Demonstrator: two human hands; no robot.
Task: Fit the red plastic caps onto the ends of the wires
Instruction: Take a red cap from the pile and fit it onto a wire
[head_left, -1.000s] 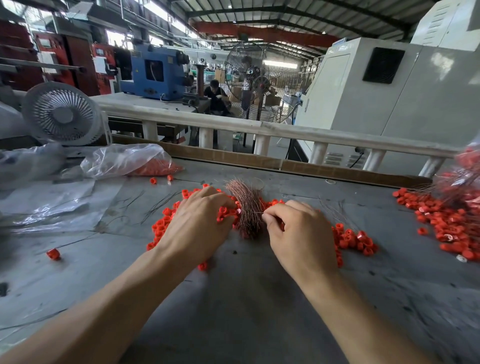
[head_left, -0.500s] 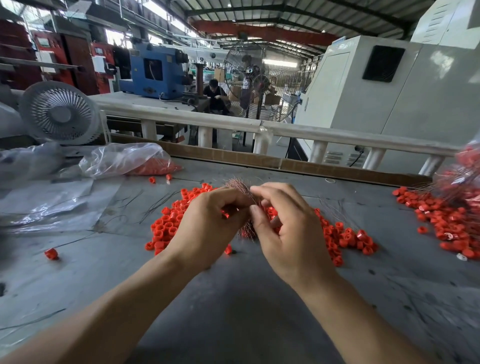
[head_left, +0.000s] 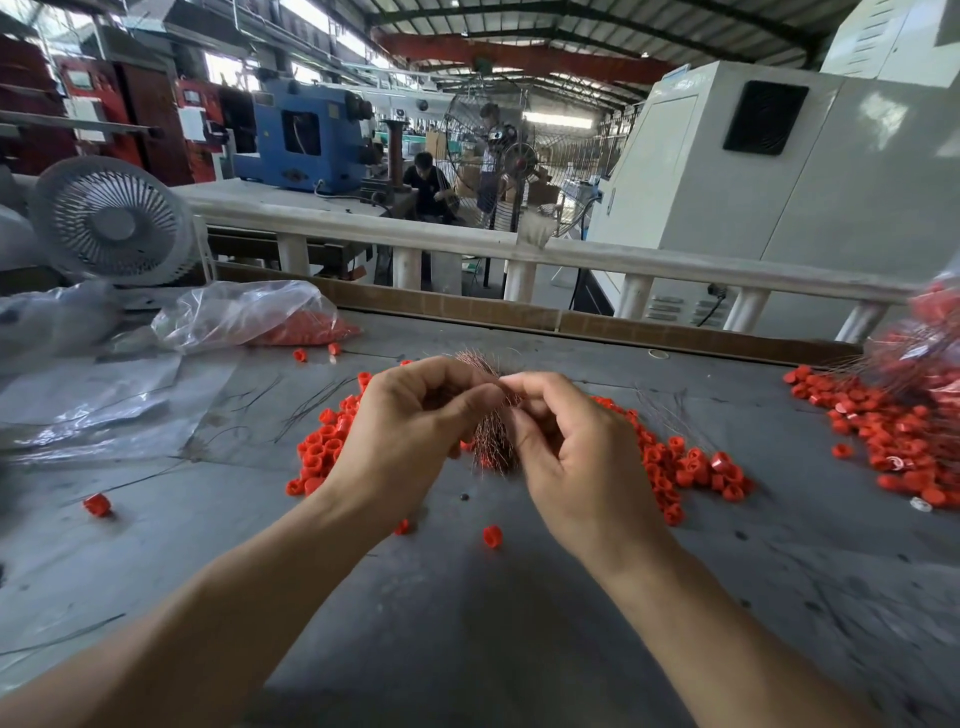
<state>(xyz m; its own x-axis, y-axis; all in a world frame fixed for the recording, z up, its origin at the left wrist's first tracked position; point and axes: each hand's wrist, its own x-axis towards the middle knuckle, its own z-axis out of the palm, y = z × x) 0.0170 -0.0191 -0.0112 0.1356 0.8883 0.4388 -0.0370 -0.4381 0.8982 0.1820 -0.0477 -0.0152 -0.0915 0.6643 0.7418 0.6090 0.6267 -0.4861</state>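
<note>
Capping a wire from the bundle

My left hand (head_left: 410, 431) and right hand (head_left: 576, 452) pinch together over the copper wire bundle (head_left: 493, 447); what they pinch is hidden. I should push straight along the wire. Bundle runs 12 to 6; red caps (head_left: 685, 467) lie at 3 and 9

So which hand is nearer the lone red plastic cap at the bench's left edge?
Left. The left hand is on the cap's side; the right hand is farther right.

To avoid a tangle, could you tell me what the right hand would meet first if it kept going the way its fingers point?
Probably the left hand, fingertips almost touching; the wire bundle sits between them.
</note>
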